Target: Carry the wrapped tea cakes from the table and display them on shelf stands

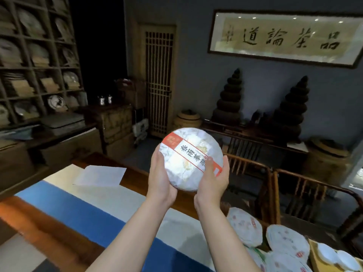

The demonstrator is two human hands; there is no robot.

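Tea cake (pixel 188 158): round, white wrapper with a red band, held up above the tabletop (pixel 137 179).
Left hand (pixel 161 179): grip curled round its left edge.
Right hand (pixel 213 178): grip clamped on its right edge, thumb across the front.
More cakes (pixel 275 238): piled near right.
Shelves (pixel 39 61): far left.

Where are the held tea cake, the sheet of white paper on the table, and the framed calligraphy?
held tea cake (pixel 188 154): head view, on its printed label.
sheet of white paper (pixel 100 175): head view, on its middle.
framed calligraphy (pixel 284 37): head view, on the written panel.
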